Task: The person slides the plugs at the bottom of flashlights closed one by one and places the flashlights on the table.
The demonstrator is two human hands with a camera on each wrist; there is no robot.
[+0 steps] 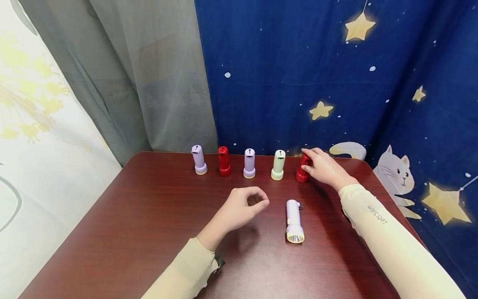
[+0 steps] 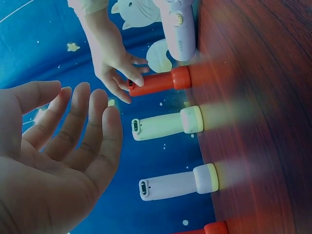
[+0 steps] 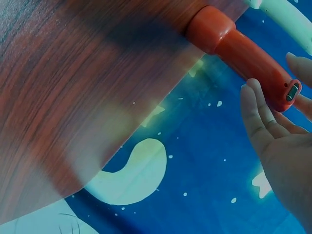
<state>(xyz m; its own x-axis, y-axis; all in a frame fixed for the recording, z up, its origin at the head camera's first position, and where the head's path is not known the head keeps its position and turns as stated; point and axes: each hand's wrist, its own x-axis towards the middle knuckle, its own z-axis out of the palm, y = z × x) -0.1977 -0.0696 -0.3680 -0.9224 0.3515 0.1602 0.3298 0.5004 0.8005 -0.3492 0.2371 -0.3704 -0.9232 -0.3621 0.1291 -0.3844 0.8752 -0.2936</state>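
My right hand (image 1: 325,168) is at the right end of a row of upright flashlights, with loosely spread fingers about the upper part of a red flashlight (image 1: 301,173). In the right wrist view, fingertips (image 3: 251,87) lie along one side of this red flashlight (image 3: 253,61), and the thumb stands slightly off the other side. It stands lamp end down on the table. My left hand (image 1: 239,207) hovers over the middle of the table, fingers loosely bent and holding nothing. To its right a lilac flashlight (image 1: 293,218) lies on its side, lamp toward me, its plug prongs folded out.
Along the table's (image 1: 149,216) back edge, other flashlights stand lamp end down: a lilac one (image 1: 199,160), a red one (image 1: 223,161), another lilac one (image 1: 249,163) and a pale green one (image 1: 278,165). A blue curtain (image 1: 276,74) with stars hangs close behind.
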